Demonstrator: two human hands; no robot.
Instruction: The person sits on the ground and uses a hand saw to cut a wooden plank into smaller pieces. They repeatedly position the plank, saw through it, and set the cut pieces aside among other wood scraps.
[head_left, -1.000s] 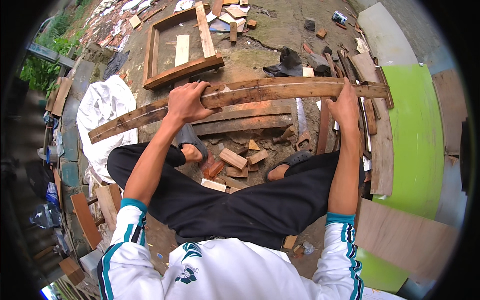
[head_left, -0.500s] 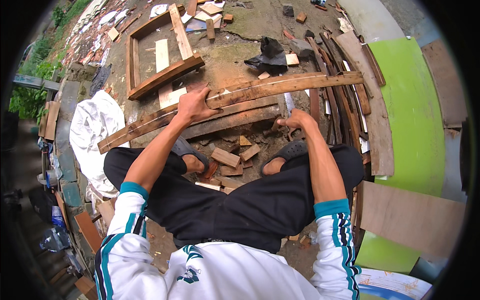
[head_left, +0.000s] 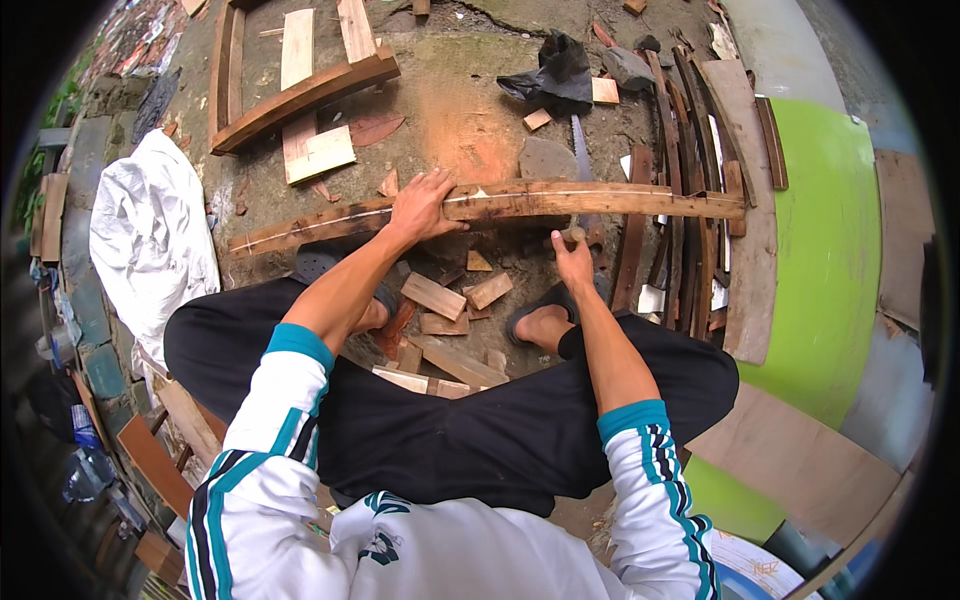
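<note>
A long, worn wooden plank [head_left: 540, 199] lies crosswise before my knees, a pale line running along it. My left hand [head_left: 424, 207] is closed over the plank near its middle, thumb on the near side. My right hand [head_left: 573, 262] is closed round the brown handle of a handsaw [head_left: 582, 150], just on the plank's near side. The saw's narrow metal blade points away from me and shows beyond the plank's far edge. The plank hides the middle of the blade, and I cannot see its teeth clearly.
Between my feet lie several cut wood blocks [head_left: 433, 296]. A wooden frame [head_left: 305, 100] stands at the far left, a white sack [head_left: 152, 235] left of my knee. Black plastic [head_left: 556, 75] lies ahead. Long wood strips [head_left: 690, 150] and a green board [head_left: 828, 240] are at the right.
The plank has turned more level across the view and come nearer my legs. The saw blade, earlier on its near side, now sticks out past the far edge. Both hands keep their holds.
</note>
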